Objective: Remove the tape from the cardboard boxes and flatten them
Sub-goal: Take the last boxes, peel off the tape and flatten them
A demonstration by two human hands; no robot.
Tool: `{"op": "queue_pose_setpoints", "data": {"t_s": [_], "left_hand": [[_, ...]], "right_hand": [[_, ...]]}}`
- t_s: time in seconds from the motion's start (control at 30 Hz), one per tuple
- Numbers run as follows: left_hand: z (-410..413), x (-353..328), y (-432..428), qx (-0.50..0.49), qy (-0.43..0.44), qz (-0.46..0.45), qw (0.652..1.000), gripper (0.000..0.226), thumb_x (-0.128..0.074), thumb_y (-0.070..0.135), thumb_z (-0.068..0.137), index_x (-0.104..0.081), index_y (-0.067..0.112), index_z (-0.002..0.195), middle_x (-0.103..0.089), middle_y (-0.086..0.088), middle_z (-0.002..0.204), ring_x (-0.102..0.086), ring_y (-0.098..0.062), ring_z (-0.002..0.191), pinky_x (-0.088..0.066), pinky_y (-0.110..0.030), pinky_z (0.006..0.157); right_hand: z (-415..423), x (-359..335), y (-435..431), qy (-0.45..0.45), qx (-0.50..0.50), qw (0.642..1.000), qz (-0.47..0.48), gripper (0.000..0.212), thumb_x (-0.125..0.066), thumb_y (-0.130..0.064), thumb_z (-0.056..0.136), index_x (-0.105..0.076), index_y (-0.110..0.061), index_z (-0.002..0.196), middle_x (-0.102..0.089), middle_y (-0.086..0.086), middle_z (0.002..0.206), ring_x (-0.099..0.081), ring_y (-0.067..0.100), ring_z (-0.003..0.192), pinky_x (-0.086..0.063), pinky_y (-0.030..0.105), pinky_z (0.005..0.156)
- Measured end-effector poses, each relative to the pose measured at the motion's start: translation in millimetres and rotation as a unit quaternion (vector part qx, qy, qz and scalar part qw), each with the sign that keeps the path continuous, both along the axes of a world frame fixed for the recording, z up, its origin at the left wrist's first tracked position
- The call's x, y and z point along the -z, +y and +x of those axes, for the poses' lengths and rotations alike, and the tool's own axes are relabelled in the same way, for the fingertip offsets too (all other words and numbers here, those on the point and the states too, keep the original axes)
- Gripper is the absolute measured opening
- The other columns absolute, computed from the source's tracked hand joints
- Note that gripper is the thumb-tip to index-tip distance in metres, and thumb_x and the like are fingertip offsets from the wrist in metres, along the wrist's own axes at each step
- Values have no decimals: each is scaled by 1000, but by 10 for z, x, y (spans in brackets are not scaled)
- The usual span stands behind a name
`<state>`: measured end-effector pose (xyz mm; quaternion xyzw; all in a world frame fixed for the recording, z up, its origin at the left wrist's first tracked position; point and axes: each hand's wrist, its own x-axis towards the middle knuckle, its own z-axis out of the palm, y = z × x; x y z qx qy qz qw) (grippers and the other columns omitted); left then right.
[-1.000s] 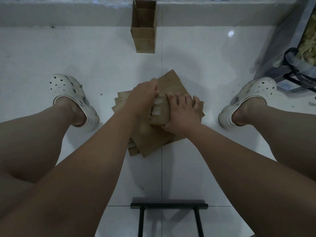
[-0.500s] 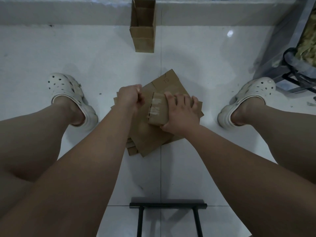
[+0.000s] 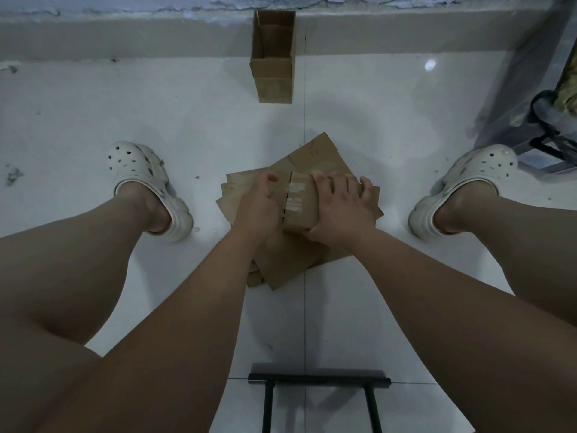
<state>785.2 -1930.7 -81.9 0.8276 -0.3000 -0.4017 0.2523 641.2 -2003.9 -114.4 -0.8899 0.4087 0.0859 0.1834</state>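
A small brown cardboard box (image 3: 301,210) with pale tape strips (image 3: 295,195) on its top sits over a pile of flattened cardboard (image 3: 315,154) on the white tiled floor. My right hand (image 3: 343,204) grips the box's right half, fingers spread over its top. At the box's left end, my left hand (image 3: 259,204) curls its fingers and thumb round the end. A dark slit shows in the box just right of my left hand. A second box (image 3: 273,79), open at the top, stands upright against the far wall ledge.
My feet in white clogs stand either side of the pile, the left clog (image 3: 146,185) and the right clog (image 3: 468,185). A black metal frame (image 3: 318,379) lies near me. A dark rack with a bag (image 3: 546,132) fills the right edge.
My left hand pulled back from the box as a fist half a second ago, then returned to the box's left end. My right hand kept hold of the box.
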Motion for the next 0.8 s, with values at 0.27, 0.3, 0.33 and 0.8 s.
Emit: {"op": "queue_pose_setpoints", "data": {"t_s": [0.27,0.3,0.33,0.8], "left_hand": [[12,-114,-28,52,14,11,998,61,-38,-18,83,-39,20,131,-32,-8,130,-46,-19,98,-42,-20,76],[4,-111,-35,21,37,-8,999,55,-39,-16,84,-43,18,127,-35,-6,127,-47,-22,102,-43,-25,80],[-16,-118,-35,-18,61,-33,997,44,-41,-13,86,-49,15,119,-42,-3,118,-48,-23,101,-44,-27,79],[-140,-52,-76,-117,57,-73,989,16,-56,18,94,-67,23,104,-56,6,88,-53,-7,79,-42,-9,58]], "right_hand": [[-38,-13,-27,-4,6,1000,8,104,-66,-64,64,-11,-30,144,-32,9,140,-25,31,134,-4,53,115],[-37,-14,-28,-5,5,1000,8,104,-66,-65,63,-11,-30,144,-32,9,139,-26,32,133,-4,54,115],[-33,-12,-27,-6,4,1000,6,104,-66,-65,63,-12,-30,144,-33,9,139,-26,32,133,-4,54,114],[-61,4,-100,-8,6,1000,12,107,-68,-68,61,-12,-31,145,-31,9,141,-24,31,134,-4,53,114]]}}
